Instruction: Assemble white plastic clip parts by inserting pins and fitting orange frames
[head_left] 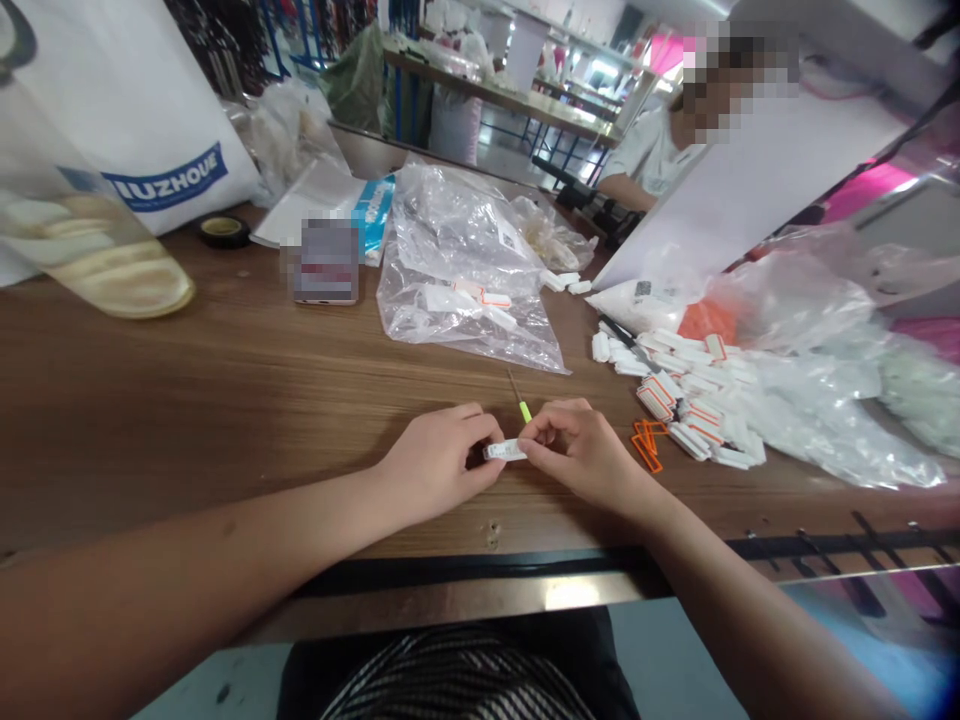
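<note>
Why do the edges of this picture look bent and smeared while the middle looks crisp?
Head view: the wide lens bows the table edge and stretches the clear cup at left; the clear bag glints white; the left hand and right hand, pinching the white tag, are sharp, with soft shadows.

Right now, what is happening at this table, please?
A person sits at the wooden table and pinches a small white tag between the left hand and the right hand, near the front edge. A thin stick with a green tip shows just behind the right hand; whether it is held is unclear. To the right lies a pile of white tags with a few orange frames; a clear plastic bag lies farther back. Another person sits across.
</note>
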